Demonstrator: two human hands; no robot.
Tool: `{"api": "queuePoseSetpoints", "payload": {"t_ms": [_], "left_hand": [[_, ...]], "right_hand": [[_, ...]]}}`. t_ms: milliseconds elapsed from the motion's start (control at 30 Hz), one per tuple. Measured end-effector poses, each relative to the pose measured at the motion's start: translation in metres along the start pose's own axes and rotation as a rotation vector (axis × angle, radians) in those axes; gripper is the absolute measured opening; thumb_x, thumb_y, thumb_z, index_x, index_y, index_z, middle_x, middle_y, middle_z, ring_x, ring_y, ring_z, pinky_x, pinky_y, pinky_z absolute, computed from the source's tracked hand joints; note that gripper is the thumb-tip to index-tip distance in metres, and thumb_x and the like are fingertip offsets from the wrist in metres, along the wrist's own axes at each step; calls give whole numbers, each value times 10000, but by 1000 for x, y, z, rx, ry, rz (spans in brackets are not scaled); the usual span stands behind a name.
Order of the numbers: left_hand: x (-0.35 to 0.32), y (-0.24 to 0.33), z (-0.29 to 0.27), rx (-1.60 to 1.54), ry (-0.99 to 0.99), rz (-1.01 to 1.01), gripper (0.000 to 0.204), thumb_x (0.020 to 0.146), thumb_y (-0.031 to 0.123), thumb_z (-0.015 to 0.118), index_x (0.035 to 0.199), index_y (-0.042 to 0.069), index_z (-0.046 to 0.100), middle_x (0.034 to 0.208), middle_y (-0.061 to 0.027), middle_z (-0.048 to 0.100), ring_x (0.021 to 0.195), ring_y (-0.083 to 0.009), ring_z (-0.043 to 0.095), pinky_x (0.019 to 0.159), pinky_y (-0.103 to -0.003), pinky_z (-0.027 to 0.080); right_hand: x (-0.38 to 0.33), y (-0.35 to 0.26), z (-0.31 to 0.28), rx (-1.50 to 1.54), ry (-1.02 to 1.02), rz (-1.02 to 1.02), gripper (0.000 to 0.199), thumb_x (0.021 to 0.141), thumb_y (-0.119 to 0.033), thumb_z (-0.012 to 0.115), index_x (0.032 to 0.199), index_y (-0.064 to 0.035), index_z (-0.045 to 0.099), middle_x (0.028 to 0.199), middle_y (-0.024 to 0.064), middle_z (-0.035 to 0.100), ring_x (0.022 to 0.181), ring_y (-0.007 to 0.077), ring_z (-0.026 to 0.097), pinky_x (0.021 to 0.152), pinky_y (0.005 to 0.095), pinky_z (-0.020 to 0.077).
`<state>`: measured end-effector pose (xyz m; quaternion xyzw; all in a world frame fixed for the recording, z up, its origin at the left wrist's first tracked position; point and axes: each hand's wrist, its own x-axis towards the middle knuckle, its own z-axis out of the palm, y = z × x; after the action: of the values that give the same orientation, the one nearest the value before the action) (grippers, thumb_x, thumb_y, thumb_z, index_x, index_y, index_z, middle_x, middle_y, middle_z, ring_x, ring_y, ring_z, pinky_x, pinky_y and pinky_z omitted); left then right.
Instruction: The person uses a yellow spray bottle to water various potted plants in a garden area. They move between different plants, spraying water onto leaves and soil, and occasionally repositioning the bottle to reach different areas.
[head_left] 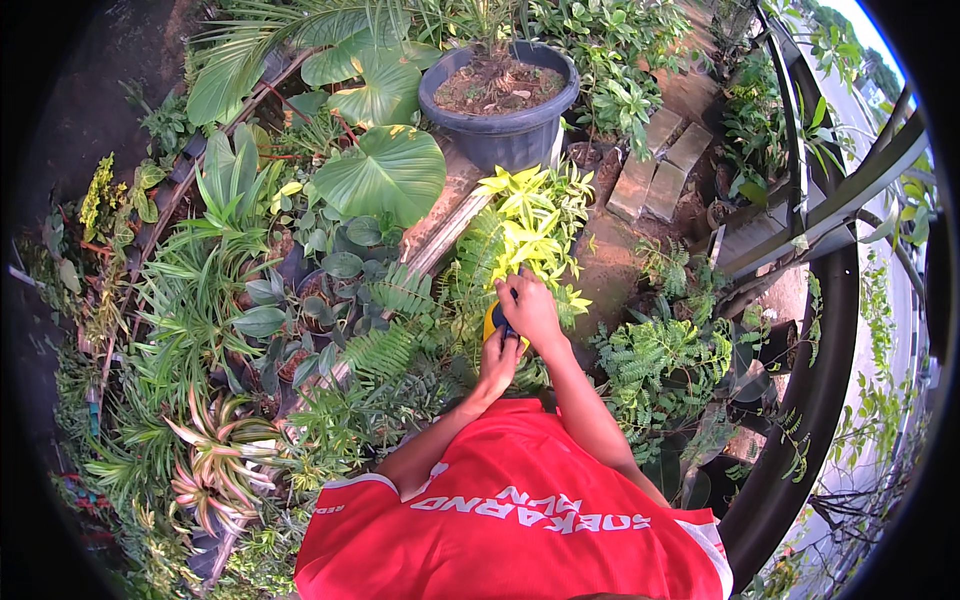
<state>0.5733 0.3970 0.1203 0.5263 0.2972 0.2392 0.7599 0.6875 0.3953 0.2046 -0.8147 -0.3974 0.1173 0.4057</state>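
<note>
In front of my chest, both hands are together on a small yellow and dark blue object point(491, 322); its kind is hard to make out because my fingers cover much of it. My left hand point(497, 366) is closed on its lower end. Just above, my right hand point(532, 312) wraps round its upper right side, with a dark bit showing between the fingers. Right beyond the fingertips grows a bright yellow-green leafy plant point(530, 225). Green fern fronds point(385, 352) spread to the left of my hands.
A large dark round pot point(505, 138) with soil stands beyond the bright plant. Paving bricks point(655, 175) lie to its right. Dense potted plants and a pink-striped bromeliad point(215, 455) fill the left. A thick black curved rail point(835, 370) runs along the right.
</note>
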Motion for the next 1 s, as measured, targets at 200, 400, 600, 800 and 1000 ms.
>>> {"api": "queuePoseSetpoints", "payload": {"t_ms": [200, 400, 600, 800, 1000], "left_hand": [[-27, 29, -5, -84, -77, 15, 187, 984, 125, 379, 871, 57, 512, 624, 41, 428, 541, -50, 377, 491, -229, 310], [-51, 31, -33, 20, -90, -12, 195, 989, 151, 378, 907, 44, 519, 624, 35, 418, 542, -55, 369, 501, -236, 308], [-75, 18, -57, 25, -56, 6, 189, 986, 115, 366, 933, 30, 526, 622, 35, 415, 537, -52, 365, 500, -232, 308], [-85, 29, -54, -34, -82, 33, 170, 976, 58, 356, 976, 26, 523, 638, 42, 413, 540, -40, 359, 497, -222, 304], [-90, 59, -28, 69, -99, 93, 155, 963, 80, 382, 1005, 34, 524, 645, 39, 413, 546, -54, 354, 502, -233, 312]], "right_hand": [[-19, -27, -6, -49, 5, -7, 291, 908, -256, 583, 749, -13, 603, 802, 252, 584, 693, 438, 611, 633, 500, 498], [-41, -37, 16, -35, 8, -17, 290, 906, -257, 588, 750, -13, 601, 799, 245, 577, 688, 439, 604, 636, 502, 496], [-61, -51, 37, -75, -40, 13, 297, 909, -262, 589, 757, -8, 594, 813, 239, 581, 712, 443, 603, 641, 498, 493], [-69, -73, 24, -81, -22, -18, 298, 904, -247, 599, 746, 4, 581, 792, 238, 567, 703, 437, 595, 637, 491, 484], [-69, -94, -17, -3, 80, -130, 298, 894, -195, 620, 704, 20, 538, 680, 204, 506, 642, 386, 524, 595, 452, 411]]}}
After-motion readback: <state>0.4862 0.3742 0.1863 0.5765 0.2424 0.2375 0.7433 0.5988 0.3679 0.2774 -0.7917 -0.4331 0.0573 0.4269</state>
